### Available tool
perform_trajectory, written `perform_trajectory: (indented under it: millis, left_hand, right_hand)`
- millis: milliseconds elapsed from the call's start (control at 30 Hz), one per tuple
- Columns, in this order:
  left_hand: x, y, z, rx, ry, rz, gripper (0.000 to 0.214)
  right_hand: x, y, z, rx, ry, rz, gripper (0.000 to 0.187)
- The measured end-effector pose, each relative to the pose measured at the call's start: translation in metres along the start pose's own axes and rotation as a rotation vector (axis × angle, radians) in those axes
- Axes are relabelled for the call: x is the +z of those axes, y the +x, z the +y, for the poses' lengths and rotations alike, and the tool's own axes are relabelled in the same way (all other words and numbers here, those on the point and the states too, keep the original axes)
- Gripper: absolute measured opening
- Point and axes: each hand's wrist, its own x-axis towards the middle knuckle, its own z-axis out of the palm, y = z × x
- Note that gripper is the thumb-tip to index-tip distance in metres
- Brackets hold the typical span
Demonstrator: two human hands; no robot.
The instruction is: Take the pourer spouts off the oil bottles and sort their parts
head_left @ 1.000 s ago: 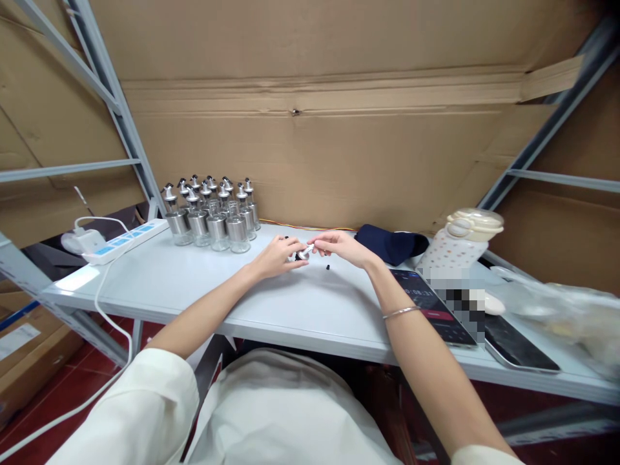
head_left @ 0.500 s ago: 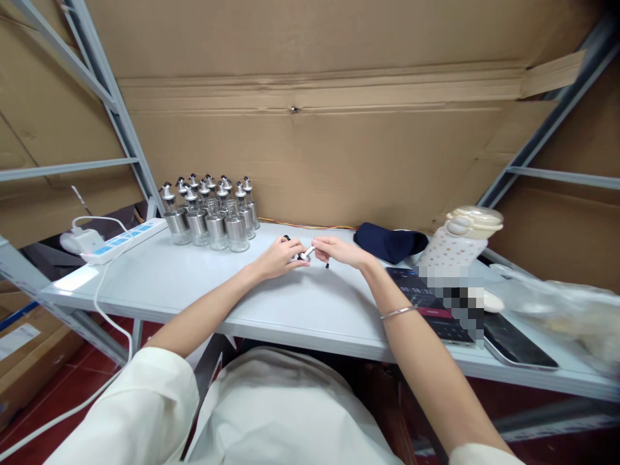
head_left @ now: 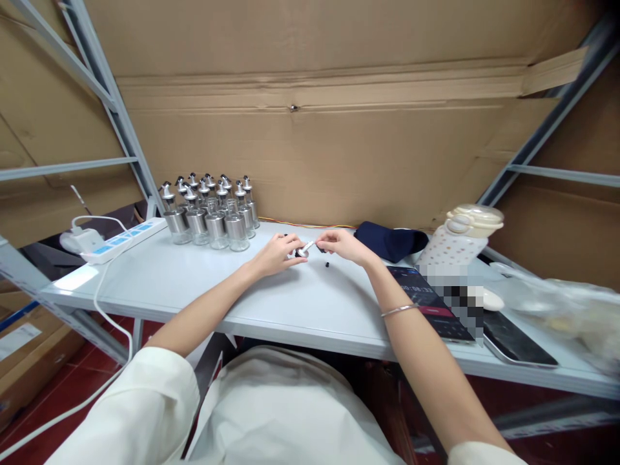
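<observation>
Above the table, near its middle, a spout is pinched between the fingertips of the left hand and the right hand. A black bit lies just beside them. The bottles stand apart, to the left.

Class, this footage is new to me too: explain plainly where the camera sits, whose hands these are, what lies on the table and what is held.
No machine: a person wears a camera on the head, looking down at their own bare hands. The left hand pinches a small silver spout; the right hand has its fingertips at its white tip. On the grey table, glass bottles with like spouts stand left of the hands, and a tiny black part lies by the right hand. A power strip lies far left; a dark cloth, a spotted flask and a phone lie to the right.
</observation>
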Motion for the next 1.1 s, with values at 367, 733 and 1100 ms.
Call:
perform_trajectory:
  millis: [367,733,1100]
  left_hand:
    - [-0.002,0.000,0.001,-0.012,-0.005,0.014,0.028]
    - [-0.002,0.000,0.000,-0.024,-0.014,0.010,0.029]
    - [-0.002,-0.001,0.001,-0.023,-0.016,0.013,0.029]
  right_hand:
    - [-0.004,0.002,0.017,0.092,-0.214,0.042,0.012]
    - [-0.018,0.002,0.029,0.178,-0.364,-0.055,0.005]
    - [-0.014,0.004,0.035,0.254,-0.363,-0.221,0.024]
